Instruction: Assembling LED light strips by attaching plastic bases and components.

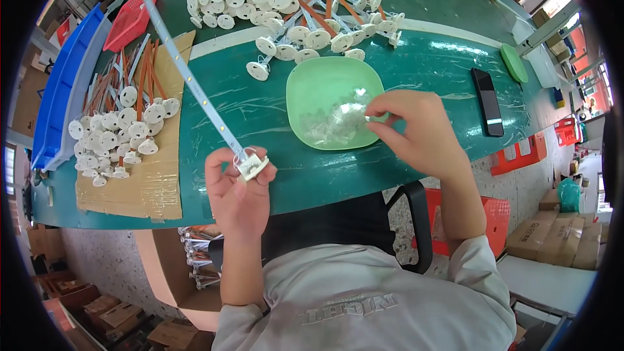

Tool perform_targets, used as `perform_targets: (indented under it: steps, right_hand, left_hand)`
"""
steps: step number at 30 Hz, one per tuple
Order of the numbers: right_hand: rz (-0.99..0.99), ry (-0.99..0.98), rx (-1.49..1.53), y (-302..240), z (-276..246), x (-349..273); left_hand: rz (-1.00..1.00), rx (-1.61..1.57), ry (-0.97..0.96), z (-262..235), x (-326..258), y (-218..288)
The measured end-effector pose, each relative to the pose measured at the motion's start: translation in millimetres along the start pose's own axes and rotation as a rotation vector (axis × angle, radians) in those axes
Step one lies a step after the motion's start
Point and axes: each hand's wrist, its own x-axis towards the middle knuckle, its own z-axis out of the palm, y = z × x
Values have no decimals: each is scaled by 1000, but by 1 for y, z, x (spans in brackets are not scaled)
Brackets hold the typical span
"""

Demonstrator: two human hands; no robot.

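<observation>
My left hand (240,195) is closed round the white base of an LED strip light (207,103). The strip slants up and to the left from the fingers, with a row of small yellow diodes along it and thin white wires at the base. At the right rim of a light green plastic dish (302,81), my right hand (413,127) has thumb and forefinger drawn together in a pinch. Whatever lies between those fingertips is too small to make out. Small clear plastic pieces (341,120) lie heaped in the dish.
Behind the dish lies a pile of similar strips with round white bases (318,39). More such strips (107,133) rest on flattened cardboard (130,198) at left, near a blue tray (68,84) and red basket (130,19). A black phone (487,101) lies at right.
</observation>
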Motion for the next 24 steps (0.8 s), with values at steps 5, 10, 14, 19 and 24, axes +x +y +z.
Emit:
perform_targets:
  steps: [5, 10, 14, 19, 24]
  right_hand:
    - [-49, -292, -115, 0, 16, 45]
    - [-177, -401, -215, 7, 45, 73]
    - [-48, -518, -295, 7, 51, 78]
    - [68, -566, -212, 5, 38, 73]
    - [34, -380, -33, 10, 28, 58]
  left_hand:
    - [49, -15, -140, 0, -2, 2]
    - [42, 120, -136, 0, -3, -1]
    - [36, 160, -136, 0, -4, 1]
    - [23, 133, -192, -2, -3, 1]
    - [32, 239, -169, 6, -3, 1]
